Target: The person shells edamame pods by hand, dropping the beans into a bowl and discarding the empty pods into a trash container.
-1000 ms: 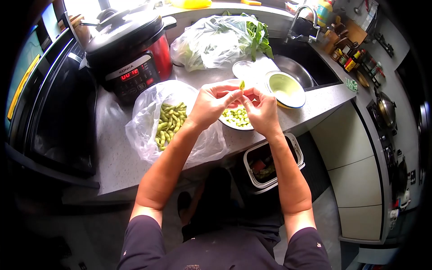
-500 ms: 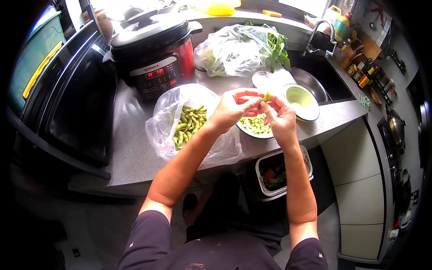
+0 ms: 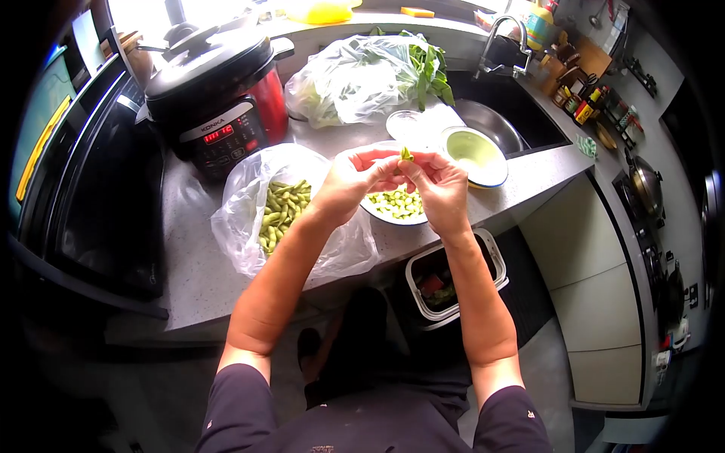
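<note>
My left hand (image 3: 353,180) and my right hand (image 3: 440,187) meet above a bowl, their fingertips pinching one green edamame pod (image 3: 406,154) between them. Below them, shelled green beans (image 3: 397,204) fill the part of the white bowl (image 3: 393,220) that shows; my hands cover its far side. To the left of my left forearm, an opened clear plastic bag (image 3: 240,219) holds a heap of whole edamame pods (image 3: 284,213). Just right of my right hand stands a pale green bowl (image 3: 476,155), with no pods visible in it.
A red and black pressure cooker (image 3: 219,113) and a dark microwave (image 3: 109,204) stand left. Behind my hands lie a bag of leafy vegetables (image 3: 355,79) and a small clear dish (image 3: 405,124). The sink (image 3: 483,121) is at right; a bin (image 3: 495,264) sits below the counter edge.
The view has shifted, so the counter and its things appear further left. Both hands stay together over the bowl, still pinching the pod.
</note>
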The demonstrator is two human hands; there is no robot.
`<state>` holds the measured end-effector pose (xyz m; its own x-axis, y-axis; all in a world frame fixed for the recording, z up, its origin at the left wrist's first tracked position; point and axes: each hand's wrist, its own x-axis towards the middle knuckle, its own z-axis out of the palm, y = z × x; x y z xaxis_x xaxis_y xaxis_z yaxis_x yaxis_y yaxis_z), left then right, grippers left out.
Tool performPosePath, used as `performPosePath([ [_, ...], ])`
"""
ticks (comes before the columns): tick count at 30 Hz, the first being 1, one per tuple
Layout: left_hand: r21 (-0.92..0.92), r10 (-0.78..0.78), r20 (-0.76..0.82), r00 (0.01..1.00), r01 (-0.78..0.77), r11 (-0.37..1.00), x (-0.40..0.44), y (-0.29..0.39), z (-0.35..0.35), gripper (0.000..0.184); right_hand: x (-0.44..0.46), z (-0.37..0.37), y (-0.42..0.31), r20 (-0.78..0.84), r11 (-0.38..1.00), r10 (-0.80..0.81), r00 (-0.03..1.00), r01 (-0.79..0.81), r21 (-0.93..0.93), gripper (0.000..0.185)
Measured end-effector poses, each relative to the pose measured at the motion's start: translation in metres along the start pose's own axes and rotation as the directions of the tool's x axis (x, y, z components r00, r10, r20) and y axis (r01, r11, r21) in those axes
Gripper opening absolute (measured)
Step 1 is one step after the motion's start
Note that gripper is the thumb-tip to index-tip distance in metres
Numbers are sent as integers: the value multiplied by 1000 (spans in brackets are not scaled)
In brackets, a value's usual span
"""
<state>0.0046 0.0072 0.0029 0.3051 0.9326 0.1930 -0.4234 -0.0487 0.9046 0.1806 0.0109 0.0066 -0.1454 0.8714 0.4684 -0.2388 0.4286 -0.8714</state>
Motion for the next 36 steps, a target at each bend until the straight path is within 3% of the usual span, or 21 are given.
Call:
performPosePath([
  [5,18,-18,0,1000,18,1000,1,-1,-3,32,2,-5,6,15,999,51,999,-51,13,11],
  [8,132,-2,0,1000,2,991,1,7,3,34,3,-5,7,-9,998,59,998,-59,19,13],
  [15,317,140,-117,983,-97,943,6,-1,7,36,4,-1,-5,15,917,11,1000,-4,-398,21],
  [18,244,145,-170,975,-101,965,1,2,12,34,6,4,-2,-17,960,-14,1000,9,-279,20],
  [21,403,242,-171,955,-156,902,3,0,6,32,8,2,2,10,989,17,1000,-15,-148,21],
  [24,279,269,-170,948,-216,936,3,5,9,26,7,-1,-1,59,997,74,995,-73,-19,20],
  [30,230,225,-158,961,-185,955,5,3,10,16,5,-9,-2,44,971,149,988,-155,184,19],
  [36,247,186,-193,963,-136,960,5,5,6,18,9,-23,-9,-31,936,198,980,-179,304,22],
])
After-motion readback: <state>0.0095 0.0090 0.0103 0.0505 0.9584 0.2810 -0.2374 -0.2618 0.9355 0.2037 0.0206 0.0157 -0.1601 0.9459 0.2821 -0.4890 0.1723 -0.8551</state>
